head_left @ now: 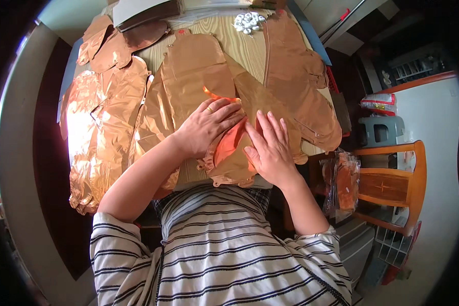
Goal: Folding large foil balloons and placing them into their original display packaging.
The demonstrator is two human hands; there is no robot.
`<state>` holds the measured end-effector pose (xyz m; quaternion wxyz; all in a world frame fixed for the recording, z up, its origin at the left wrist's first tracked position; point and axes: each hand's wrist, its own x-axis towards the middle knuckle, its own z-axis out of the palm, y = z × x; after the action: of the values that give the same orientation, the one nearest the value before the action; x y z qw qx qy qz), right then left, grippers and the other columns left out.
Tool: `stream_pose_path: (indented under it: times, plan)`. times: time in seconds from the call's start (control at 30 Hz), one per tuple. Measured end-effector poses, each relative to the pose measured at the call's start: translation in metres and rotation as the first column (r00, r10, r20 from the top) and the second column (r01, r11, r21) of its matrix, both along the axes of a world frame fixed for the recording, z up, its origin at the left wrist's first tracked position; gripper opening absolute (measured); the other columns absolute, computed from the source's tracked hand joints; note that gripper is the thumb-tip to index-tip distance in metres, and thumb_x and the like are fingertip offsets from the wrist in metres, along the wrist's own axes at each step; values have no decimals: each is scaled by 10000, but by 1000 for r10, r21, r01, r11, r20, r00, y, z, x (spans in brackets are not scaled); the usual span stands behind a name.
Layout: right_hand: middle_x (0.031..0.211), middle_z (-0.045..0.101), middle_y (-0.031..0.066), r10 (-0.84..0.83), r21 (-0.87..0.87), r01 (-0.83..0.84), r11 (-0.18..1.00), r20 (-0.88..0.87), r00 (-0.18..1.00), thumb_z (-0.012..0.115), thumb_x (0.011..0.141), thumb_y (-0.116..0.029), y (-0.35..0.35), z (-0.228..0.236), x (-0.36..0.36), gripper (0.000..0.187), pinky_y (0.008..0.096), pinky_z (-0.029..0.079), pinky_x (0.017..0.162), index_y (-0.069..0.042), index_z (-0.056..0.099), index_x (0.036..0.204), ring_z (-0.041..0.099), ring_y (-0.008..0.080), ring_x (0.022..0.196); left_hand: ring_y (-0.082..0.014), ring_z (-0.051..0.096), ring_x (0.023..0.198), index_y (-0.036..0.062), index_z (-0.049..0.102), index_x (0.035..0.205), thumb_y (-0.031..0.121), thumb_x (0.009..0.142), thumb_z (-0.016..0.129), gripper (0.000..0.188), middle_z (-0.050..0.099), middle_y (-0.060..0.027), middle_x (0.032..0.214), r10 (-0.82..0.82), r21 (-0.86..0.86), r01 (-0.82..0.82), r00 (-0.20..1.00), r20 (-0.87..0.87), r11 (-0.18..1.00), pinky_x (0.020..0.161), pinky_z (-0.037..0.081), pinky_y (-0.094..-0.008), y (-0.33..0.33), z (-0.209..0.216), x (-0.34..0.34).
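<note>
Several flat, uninflated copper-coloured foil balloons with small tabs along their edges lie over the table. In front of me is one such foil balloon (194, 56), with an orange-red folded piece (230, 143) on it near the table's front edge. My left hand (211, 122) lies over the upper left of this piece, fingers close together and stretched out. A narrow shiny orange strip (219, 96) sticks out beyond its fingertips. My right hand (271, 148) rests flat at the piece's right side, fingers apart, index fingertip near its edge. What lies beneath my palms is hidden.
Crumpled foil balloons (104, 122) cover the table's left side; another flat one (296, 66) lies right. A bunch of white small items (249, 23) sits at the back. Right of the table stand a wooden chair (392, 183) with bagged copper foil and a grey stool (381, 130).
</note>
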<state>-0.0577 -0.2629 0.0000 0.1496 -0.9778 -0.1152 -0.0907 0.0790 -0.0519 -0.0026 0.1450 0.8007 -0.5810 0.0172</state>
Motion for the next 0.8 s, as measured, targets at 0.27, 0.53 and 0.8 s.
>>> stream_pose_path:
  times: [0.27,0.53,0.8]
  plan:
    - [1572,324,221,8,-62,-8,998,6,1000,626,946,-370,-2,-2,2,653,599,175,1190,-94,422,1502,292,432,1444,-305,380,1414,96,475,1478,344,817,631,723,429,-117,1532,-17,-25,17,1000,-8,1000,1166,282,-453,2,2,1]
    - [1563,323,248,5,-100,-7,995,-13,1000,647,927,-381,1,3,-1,690,604,162,1195,-92,413,1507,275,446,1450,-316,402,1398,88,487,1468,286,825,637,689,447,-131,1518,-24,-66,21,999,-42,998,1165,288,-460,2,1,3]
    - [1544,343,260,-24,-103,18,995,-54,998,669,893,-393,5,11,-1,673,602,158,1199,-54,488,1446,255,435,1466,-365,534,1277,12,589,1317,47,888,602,430,593,-174,1340,-120,-345,18,953,-277,938,1074,428,-470,-4,27,3]
